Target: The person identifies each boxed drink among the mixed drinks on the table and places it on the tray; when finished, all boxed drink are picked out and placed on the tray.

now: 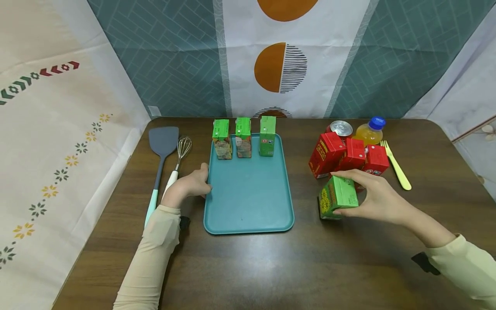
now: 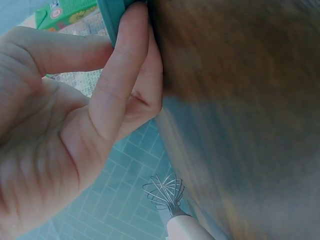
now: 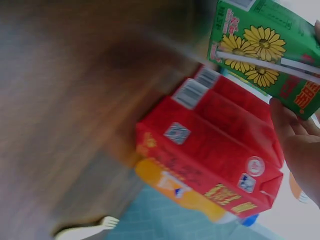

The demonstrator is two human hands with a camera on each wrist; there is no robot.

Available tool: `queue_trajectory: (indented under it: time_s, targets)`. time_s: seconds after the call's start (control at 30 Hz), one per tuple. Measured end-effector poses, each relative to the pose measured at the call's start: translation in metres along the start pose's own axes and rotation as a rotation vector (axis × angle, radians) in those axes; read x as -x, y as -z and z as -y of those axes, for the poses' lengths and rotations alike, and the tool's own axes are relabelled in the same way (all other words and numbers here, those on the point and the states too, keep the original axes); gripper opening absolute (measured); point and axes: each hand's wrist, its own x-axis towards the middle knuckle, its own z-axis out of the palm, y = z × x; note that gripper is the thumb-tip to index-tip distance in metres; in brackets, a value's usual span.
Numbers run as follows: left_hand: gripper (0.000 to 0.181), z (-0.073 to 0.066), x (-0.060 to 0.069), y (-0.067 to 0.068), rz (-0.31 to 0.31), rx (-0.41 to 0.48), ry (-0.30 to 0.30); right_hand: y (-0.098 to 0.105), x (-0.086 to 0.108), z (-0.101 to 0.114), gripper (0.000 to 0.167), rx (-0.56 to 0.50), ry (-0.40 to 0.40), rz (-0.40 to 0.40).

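My right hand grips a green drink carton with yellow flowers by its upper part, in front of three red cartons. In the right wrist view the green carton is tilted above the red ones. At the left edge of the teal tray, my left hand pinches the rim between thumb and fingers, as the left wrist view shows at the rim. Three green-topped cartons stand in a row at the tray's far end.
Left of the tray lie a grey spatula and a whisk. Behind the red cartons stand a can and an orange drink bottle with a blue cap. A yellow fork lies to their right.
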Motion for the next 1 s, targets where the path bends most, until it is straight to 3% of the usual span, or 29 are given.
queue_trajectory:
  time_s: [0.33,0.63,1.0]
  targets:
    - [0.078,0.000,-0.001,-0.001,0.008,-0.009,-0.003,-0.005,-0.031,0.019,0.083,-0.084,-0.017,-0.067]
    - [0.076,-0.003,-0.003,-0.002,0.008,-0.008,0.009,-0.024,-0.076,0.042,0.081,-0.216,0.026,-0.099]
    - [0.072,-0.002,0.000,0.001,0.000,-0.015,0.017,-0.071,-0.139,0.063,0.081,-0.268,0.004,-0.009]
